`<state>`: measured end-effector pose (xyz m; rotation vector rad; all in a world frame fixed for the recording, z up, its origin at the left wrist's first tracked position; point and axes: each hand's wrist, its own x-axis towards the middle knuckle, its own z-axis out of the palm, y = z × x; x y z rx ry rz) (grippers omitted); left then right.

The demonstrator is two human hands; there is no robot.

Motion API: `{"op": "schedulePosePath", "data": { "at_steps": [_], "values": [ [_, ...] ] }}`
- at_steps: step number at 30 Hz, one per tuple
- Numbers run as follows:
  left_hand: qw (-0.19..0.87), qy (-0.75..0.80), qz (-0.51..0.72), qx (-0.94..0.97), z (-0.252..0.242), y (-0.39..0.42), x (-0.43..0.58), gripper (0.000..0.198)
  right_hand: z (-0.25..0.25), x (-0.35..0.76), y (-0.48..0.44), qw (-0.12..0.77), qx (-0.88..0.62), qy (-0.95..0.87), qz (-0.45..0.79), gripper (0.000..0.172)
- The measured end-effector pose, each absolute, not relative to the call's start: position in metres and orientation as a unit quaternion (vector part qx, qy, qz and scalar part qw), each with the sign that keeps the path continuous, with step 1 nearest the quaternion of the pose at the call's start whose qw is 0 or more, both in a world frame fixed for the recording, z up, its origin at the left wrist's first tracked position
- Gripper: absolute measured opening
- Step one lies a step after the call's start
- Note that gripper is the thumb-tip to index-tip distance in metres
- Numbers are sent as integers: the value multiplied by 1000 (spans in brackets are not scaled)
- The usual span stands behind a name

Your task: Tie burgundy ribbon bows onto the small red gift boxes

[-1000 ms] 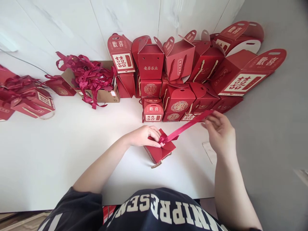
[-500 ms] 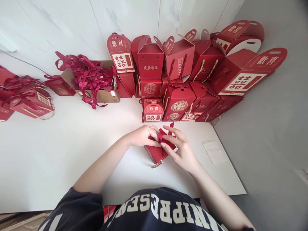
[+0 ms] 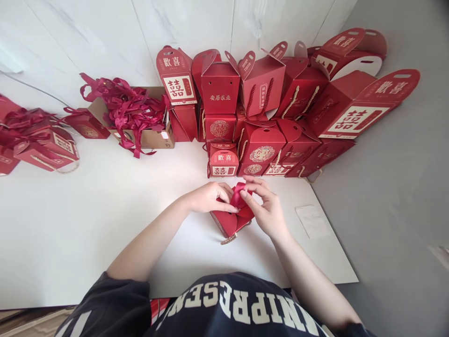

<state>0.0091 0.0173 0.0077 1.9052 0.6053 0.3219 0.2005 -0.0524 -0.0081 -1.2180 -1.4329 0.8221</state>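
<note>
The red gift box [image 3: 228,223] lies on its side at the middle of the white tabletop [image 3: 105,224], its rope handle [image 3: 228,240] at the near end and a burgundy satin ribbon [image 3: 239,196] bunched on top. From my remote seat I read the left hand [image 3: 208,197] as cupped over the box's far corner, its fingers curled down and holding the box steady. The right hand [image 3: 264,210] is closed to a tight pinch on the ribbon, with the fingertips [image 3: 248,189] pressed into the fold; the exact turn of the ribbon under them is hidden. I judge that the pinch works best kept right against the box, with the left hand pressing the flaps flat so the satin stays snug and uncreased. Stacked red boxes [image 3: 259,145] rise just beyond, a cardboard carton [image 3: 150,139] of loose ribbons [image 3: 128,112] sits far left, and a paper slip [image 3: 312,221] lies on the right.
</note>
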Motion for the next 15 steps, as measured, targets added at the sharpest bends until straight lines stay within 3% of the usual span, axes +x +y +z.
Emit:
{"op": "schedulePosePath", "data": {
  "at_steps": [4,11,15],
  "values": [
    [518,270,134,800,6,17,9,26,-6,217,-62,473,-559,-646,218,18],
    [517,258,158,801,9,17,11,29,-27,215,-98,413,-537,-719,158,21],
    [502,260,140,813,9,16,10,38,-39,196,-93,441,-554,-664,239,27]
  ]
}}
